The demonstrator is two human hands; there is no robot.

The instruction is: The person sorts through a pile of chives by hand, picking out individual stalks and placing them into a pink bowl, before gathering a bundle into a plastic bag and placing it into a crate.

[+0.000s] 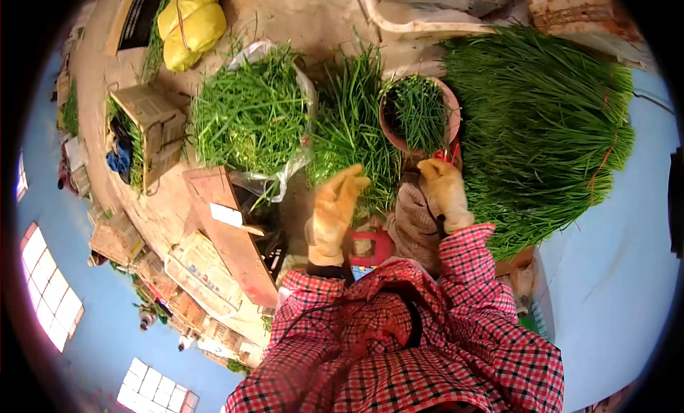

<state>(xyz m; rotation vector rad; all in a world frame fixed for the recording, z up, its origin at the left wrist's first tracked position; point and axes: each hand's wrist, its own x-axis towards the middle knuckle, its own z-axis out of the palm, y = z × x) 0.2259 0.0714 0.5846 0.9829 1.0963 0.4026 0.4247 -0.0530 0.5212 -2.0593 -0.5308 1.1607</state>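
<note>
Both my hands wear tan work gloves. My left hand (333, 210) is raised in front of me, thumb and fingers a little apart, with nothing visible in it. It overlaps the near edge of a loose heap of long green leaves (358, 121). My right hand (443, 189) has its fingers curled inward, just below a small red item (447, 154); what it holds, if anything, I cannot tell. Beyond that hand stands a round pink tub (453, 107) with thin green stalks (417, 114) in it. A brown cloth (415, 224) covers my leg beside the right hand.
At right lies a large stack of green bundles (534, 121) with red ties, against a blue wall (613, 256). A clear plastic bag (305, 92) of cut greens is at left. Nearby are a wooden board (231, 235), a box (149, 128), a yellow bundle (191, 28) and a red plastic piece (374, 248).
</note>
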